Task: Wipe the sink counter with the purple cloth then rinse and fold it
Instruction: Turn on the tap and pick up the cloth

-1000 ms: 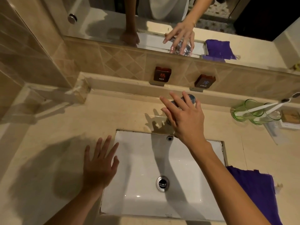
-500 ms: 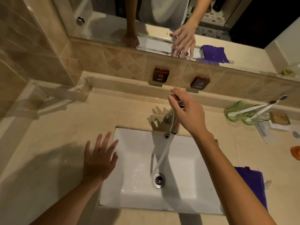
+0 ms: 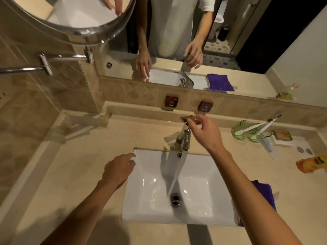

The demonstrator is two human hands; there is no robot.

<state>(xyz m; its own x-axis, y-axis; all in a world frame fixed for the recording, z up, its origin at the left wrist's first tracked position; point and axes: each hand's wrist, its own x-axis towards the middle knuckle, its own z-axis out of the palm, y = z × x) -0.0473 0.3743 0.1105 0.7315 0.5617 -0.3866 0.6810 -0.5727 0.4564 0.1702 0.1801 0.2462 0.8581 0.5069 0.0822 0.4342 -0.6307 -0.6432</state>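
Observation:
The purple cloth [image 3: 265, 193] lies on the beige counter [image 3: 85, 165] right of the white sink [image 3: 203, 188], mostly hidden behind my right forearm. My right hand [image 3: 205, 133] pinches the raised lever of the chrome faucet [image 3: 184, 138], and water streams from the spout down to the drain [image 3: 175, 199]. My left hand [image 3: 118, 168] hovers at the sink's left rim, fingers loosely curled, holding nothing.
Green glass cups with toothbrushes [image 3: 251, 131], a soap bar [image 3: 282, 135] and an orange bottle [image 3: 311, 164] sit on the counter's right side. Hot and cold signs [image 3: 171, 101] are on the backsplash. A round swing mirror [image 3: 70, 16] hangs upper left, over the wall mirror [image 3: 177, 41].
My right hand moved from the top of the faucet to its lever and lifted it; water started running. My left hand rose from lying flat and curled. The view tilted up.

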